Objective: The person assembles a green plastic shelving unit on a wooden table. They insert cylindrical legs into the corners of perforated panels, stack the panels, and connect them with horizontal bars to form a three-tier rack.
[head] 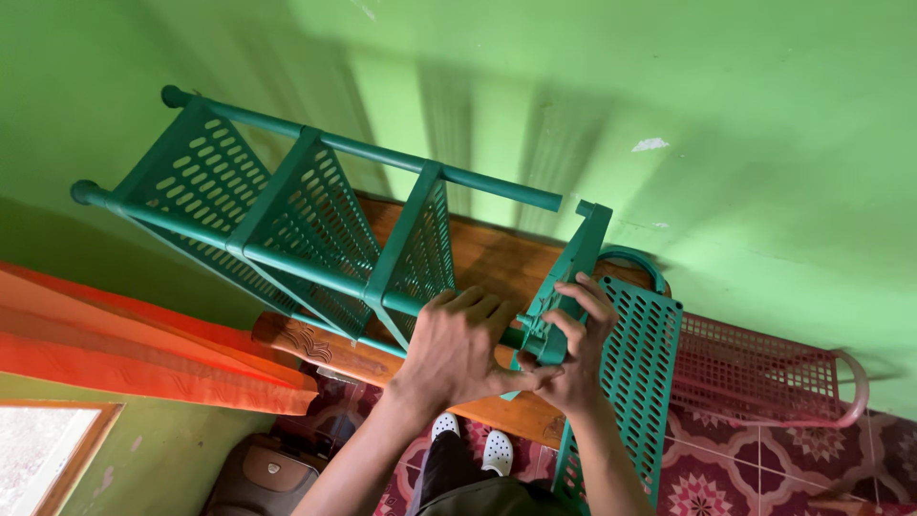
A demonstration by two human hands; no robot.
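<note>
Green walls (764, 115) fill most of the view, meeting a patterned maroon tile floor (745, 468) at the lower right, with an orange curtain (143, 354) across the lower left and a corner of a window (43, 449) below it. Against the wall stands a wooden bench (478, 258) with a carved end, and across it lies a teal plastic shelf rack (296, 220), tipped on its side so that its perforated shelves stand upright and its poles run from the far left toward the hands. The left hand (463, 349) is closed over a near pole of the rack, fingers curled round it, at the rack's right end. The right hand (573, 339) touches the left at the thumbs and grips a corner of a loose teal perforated shelf (635, 373), held just at the pole's end; that shelf hangs down to the right of the hands toward the floor. Beyond it, to the right, a pink perforated shelf (764, 368) leans against the wall. Near the person's white perforated shoes (473, 444) on the floor sits a brown bag (267, 473) at the lower left.
</note>
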